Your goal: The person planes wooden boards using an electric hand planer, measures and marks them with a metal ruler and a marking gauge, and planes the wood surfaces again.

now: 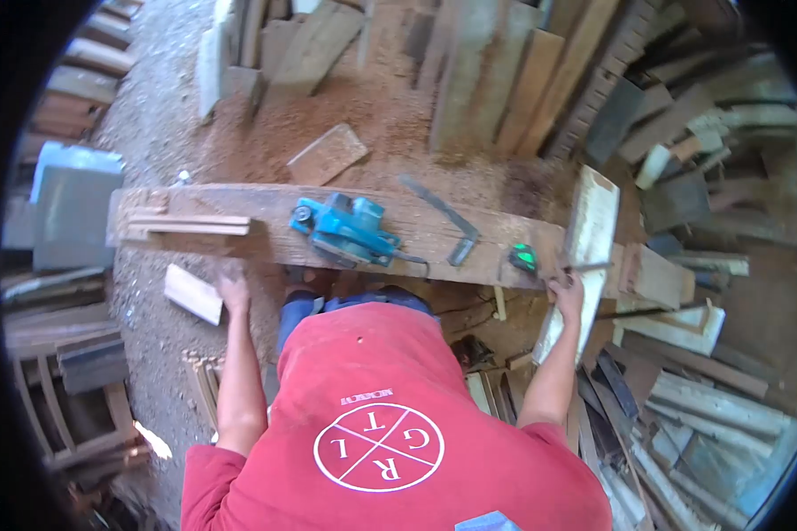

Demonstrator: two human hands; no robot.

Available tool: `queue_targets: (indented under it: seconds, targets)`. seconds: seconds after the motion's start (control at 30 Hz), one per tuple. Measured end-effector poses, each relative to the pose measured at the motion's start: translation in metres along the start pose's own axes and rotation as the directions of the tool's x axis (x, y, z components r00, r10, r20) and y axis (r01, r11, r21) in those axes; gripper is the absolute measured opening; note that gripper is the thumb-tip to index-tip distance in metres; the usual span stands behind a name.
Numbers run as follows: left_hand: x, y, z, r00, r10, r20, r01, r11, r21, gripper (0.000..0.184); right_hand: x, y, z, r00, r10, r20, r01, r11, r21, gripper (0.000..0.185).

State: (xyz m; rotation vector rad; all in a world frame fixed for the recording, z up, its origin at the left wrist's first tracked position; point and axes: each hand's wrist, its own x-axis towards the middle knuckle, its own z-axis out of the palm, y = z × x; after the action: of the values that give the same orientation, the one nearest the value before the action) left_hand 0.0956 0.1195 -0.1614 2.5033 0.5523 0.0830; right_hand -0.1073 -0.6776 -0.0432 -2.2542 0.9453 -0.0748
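Note:
My left hand (pixel 232 288) is smeared by motion beside the near edge of a long wooden plank bench. A short pale board (pixel 193 295) lies right next to it, and I cannot make out whether they touch. My right hand (pixel 567 293) is closed around a thin dark stick (pixel 591 265), whose kind is unclear. Under that hand, a long white-faced board (pixel 592 217) slants across the bench. A green and black tape measure (pixel 522 257) sits just left of my right hand.
On the plank bench (pixel 270 199) are a blue electric planer (pixel 347 230), a metal square (pixel 447 217) and thin wood strips (pixel 190 225). A wood offcut (pixel 328 154) lies beyond it on sawdust. Stacked lumber (pixel 514 84) stands behind; more scrap (pixel 726 425) is piled right.

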Motion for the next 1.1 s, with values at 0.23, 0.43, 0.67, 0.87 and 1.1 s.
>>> queue_targets:
  seconds: [0.23, 0.43, 0.67, 0.87, 1.1]
  targets:
    - [-0.048, -0.017, -0.016, 0.936, -0.335, 0.103, 0.308, 0.927, 0.215, 0.094, 0.014, -0.036, -0.015, 0.977, 0.156, 0.147, -0.034, 0.788, -0.615, 0.098]
    - [-0.079, -0.048, -0.018, 0.911, -0.407, 0.071, 0.397, 0.91, 0.123, 0.086, 0.003, -0.245, 0.066, 0.96, -0.045, -0.276, -0.17, 0.693, -0.701, 0.089]
    - [-0.103, -0.07, -0.029, 0.811, -0.558, 0.176, 0.561, 0.827, 0.037, 0.082, -0.011, -0.365, 0.19, 0.746, -0.51, 0.428, 0.529, 0.844, 0.084, 0.06]
    - [-0.113, -0.105, -0.031, 0.735, -0.616, 0.284, 0.616, 0.781, 0.1, 0.075, -0.088, -0.444, 0.275, 0.45, -0.752, 0.481, 0.86, 0.511, -0.005, 0.053]
    - [-0.084, -0.132, -0.038, 0.706, -0.579, 0.407, 0.627, 0.779, 0.021, 0.066, -0.145, -0.541, 0.411, 0.233, -0.789, 0.568, 0.904, 0.392, 0.173, 0.061]
